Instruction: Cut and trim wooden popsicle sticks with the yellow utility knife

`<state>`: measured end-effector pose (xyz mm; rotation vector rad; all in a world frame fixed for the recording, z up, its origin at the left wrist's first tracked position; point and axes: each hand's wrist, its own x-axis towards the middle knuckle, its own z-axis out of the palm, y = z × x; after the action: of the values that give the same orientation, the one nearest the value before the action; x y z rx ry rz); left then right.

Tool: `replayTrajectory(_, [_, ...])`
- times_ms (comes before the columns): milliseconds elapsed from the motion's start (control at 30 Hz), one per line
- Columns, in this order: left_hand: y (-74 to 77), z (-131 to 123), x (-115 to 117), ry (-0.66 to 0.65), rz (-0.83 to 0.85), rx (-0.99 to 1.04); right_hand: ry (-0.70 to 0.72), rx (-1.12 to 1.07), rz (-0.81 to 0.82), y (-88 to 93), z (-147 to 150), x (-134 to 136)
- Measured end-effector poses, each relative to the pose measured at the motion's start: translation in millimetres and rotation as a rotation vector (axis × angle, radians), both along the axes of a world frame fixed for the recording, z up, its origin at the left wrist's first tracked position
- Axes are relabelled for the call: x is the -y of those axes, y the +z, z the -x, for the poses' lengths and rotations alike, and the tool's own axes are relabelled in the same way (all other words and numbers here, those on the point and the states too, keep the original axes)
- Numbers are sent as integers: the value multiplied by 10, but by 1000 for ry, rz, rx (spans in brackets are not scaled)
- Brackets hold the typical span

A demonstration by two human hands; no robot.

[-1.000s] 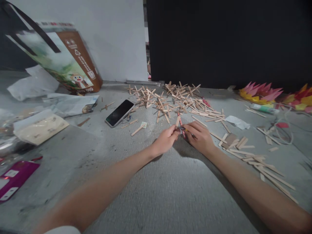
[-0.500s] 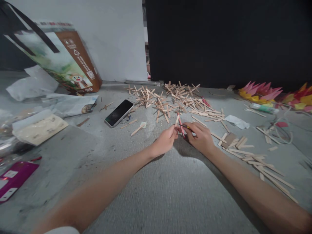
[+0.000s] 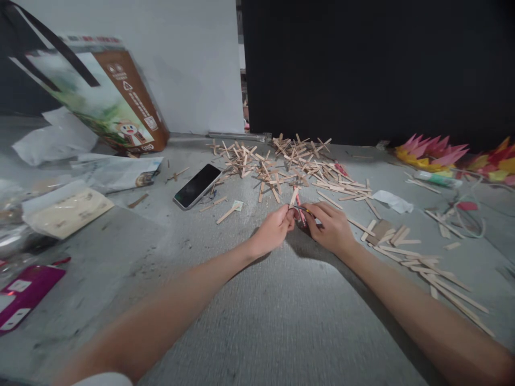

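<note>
Near the middle of the grey table point(image 3: 249, 311), my left hand point(image 3: 272, 231) is closed, pinching a wooden craft stick point(image 3: 295, 197) that points up and away from me. My right hand point(image 3: 330, 225) is beside it, closed around a thin dark tool with a yellow part point(image 3: 308, 209); its kind is too small to tell. The tool's tip reaches to the base of the held stick. A slim red-and-white tube point(image 3: 298, 200) shows between and behind my hands, partly covered by fingers. Ahead lies a pile of crossed craft sticks point(image 3: 277, 171).
Loose craft sticks point(image 3: 438, 276) lie along my right forearm. A phone point(image 3: 197, 186) rests left of the pile. Further left are a shopping bag point(image 3: 116, 102), plastic wrappers point(image 3: 68, 212) and a purple device point(image 3: 30, 295). Pink and yellow paper flowers point(image 3: 430, 153) stand far right.
The dark tool's tip has shifted slightly at the stick's base, and my left fingers have curled a little closer to it. Both hands otherwise keep their places.
</note>
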<state>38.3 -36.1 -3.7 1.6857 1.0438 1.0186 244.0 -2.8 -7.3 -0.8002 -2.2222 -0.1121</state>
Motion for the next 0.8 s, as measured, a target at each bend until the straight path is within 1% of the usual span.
replayTrajectory(133, [-25,-5,-12,6,-15,2,-16,28,-4,6,2,-4])
replayTrajectory(233, [-28,-10,-20,26,9,32,-44,81,-20,47,11,20])
replayTrajectory(367, [-23,6,-34,76,28,43,-153,213,-53,135,66,104])
replayTrajectory(433, [-27,16,-39,115,16,20,-219,282,-36,177,110,156])
replayTrajectory(533, [-38,22,-33,184,16,-6,-273,321,75,228,171,212])
replayTrajectory(633, [-31,16,-19,250,27,-11,-250,259,222,294,198,216])
replayTrajectory(700, [1,16,-21,246,31,-26,-234,207,305,368,190,193])
replayTrajectory(800, [102,50,-55,165,22,-101,-263,150,368,528,138,154])
